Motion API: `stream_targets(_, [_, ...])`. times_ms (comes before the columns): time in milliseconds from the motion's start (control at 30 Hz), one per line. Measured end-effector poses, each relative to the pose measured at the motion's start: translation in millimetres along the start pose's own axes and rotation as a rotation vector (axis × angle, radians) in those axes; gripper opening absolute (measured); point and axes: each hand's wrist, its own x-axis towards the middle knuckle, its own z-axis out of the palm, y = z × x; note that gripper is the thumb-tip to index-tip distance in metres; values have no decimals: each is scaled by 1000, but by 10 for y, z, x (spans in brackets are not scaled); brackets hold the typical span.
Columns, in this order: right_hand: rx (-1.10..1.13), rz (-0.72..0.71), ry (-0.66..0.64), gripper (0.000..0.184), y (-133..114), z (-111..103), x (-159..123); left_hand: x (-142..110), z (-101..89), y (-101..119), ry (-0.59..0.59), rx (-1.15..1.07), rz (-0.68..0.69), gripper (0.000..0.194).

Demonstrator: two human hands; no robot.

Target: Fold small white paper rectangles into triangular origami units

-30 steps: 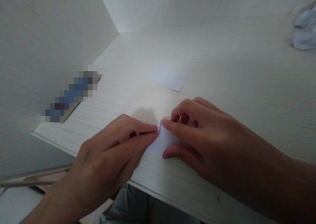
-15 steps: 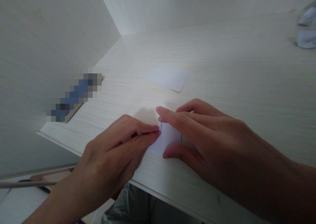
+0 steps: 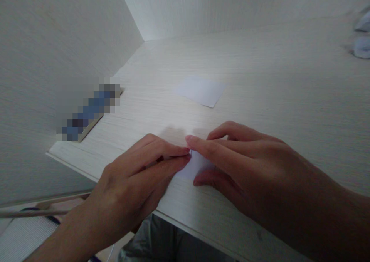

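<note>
A small folded piece of white paper (image 3: 200, 162) lies near the front edge of the desk, partly covered by my fingers. My left hand (image 3: 144, 173) is closed, its thumb and forefinger pinching the paper's left side by a fold line. From the right, my right hand (image 3: 245, 158) holds the same paper. Its forefinger reaches across the far edge to the left fingertips, while its thumb rests at the near side. Beyond the hands, a second flat sheet of white paper (image 3: 202, 90) lies on the desk.
The pale wood-grain desk (image 3: 274, 84) meets walls at the left and back. A blurred-out flat blue item (image 3: 89, 113) lies by the left wall. Crumpled white pieces (image 3: 362, 46) are at the far right. My legs (image 3: 150, 239) are below the front edge.
My right forefinger has come down and nearer, closer to the left fingertips and the paper's fold. The whole view has shifted slightly; the left hand keeps its pinch.
</note>
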Motion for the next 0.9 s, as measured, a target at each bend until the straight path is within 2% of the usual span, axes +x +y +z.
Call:
stream_targets(167, [4, 32, -64, 24, -21, -29, 1, 8, 3, 2, 1, -1, 7, 28])
stream_targets(467, [-31, 14, -62, 25, -37, -38, 5, 18, 7, 9, 8, -19, 29, 24])
stream_targets(900, [-51, 11, -93, 16, -42, -36, 23, 29, 1, 7, -7, 13, 65, 20])
